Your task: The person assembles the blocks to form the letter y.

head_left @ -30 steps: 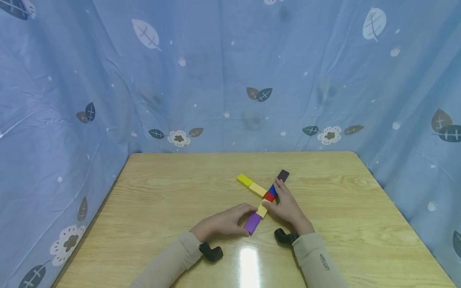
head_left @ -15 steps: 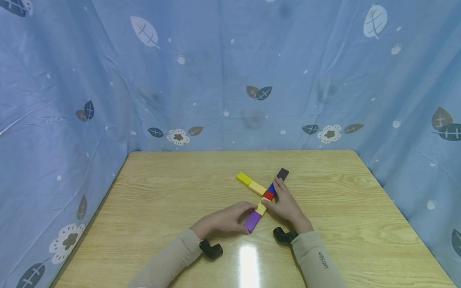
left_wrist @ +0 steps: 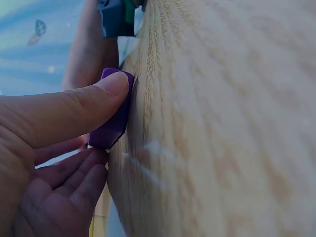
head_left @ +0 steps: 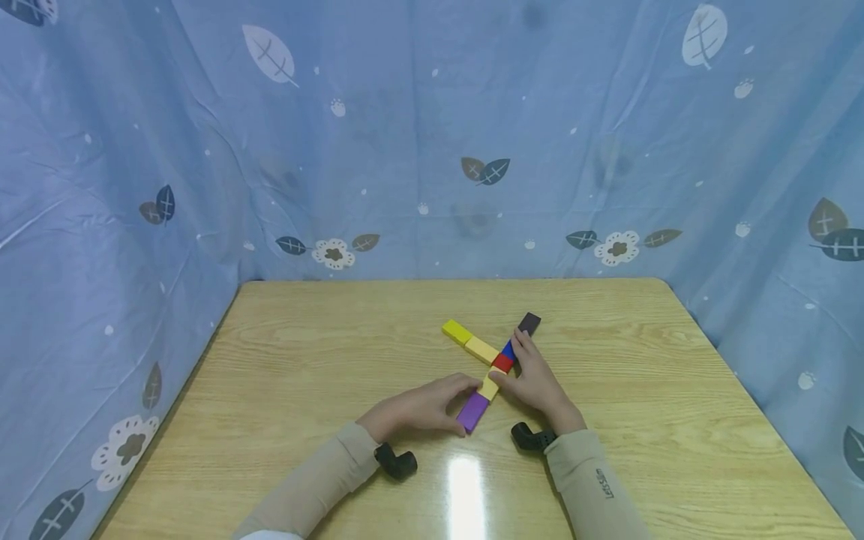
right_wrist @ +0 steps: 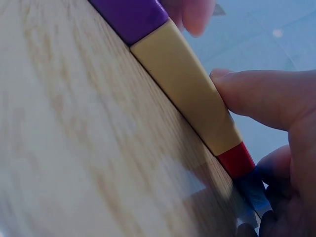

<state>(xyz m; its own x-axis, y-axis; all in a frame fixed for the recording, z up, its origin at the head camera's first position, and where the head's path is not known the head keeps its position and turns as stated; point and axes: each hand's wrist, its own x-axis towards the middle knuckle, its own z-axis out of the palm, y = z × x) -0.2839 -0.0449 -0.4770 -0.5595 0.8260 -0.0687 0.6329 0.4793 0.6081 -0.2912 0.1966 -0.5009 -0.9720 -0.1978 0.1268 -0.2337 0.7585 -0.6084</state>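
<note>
Flat coloured blocks lie end to end in a slanting row: purple block (head_left: 473, 412), pale yellow block (head_left: 487, 389), red block (head_left: 502, 363), blue block (head_left: 508, 350) and black block (head_left: 530, 323). From the red one, a second pale yellow block (head_left: 481, 350) and a bright yellow block (head_left: 457, 331) branch off to the back left. My left hand (head_left: 421, 406) holds the purple block, thumb at its near end and index finger toward its far end. My right hand (head_left: 540, 382) rests over the row, its thumb touching the pale yellow block and its fingers at the blue one.
All the blocks lie on a wood-grain table (head_left: 324, 330). A blue leaf-patterned curtain (head_left: 405, 135) hangs behind it and along both sides. Black wrist cameras, the left (head_left: 395, 463) and the right (head_left: 531, 437), sit low beside the forearms.
The whole scene sits slightly higher in the head view. Hands and blocks keep the same places relative to each other.
</note>
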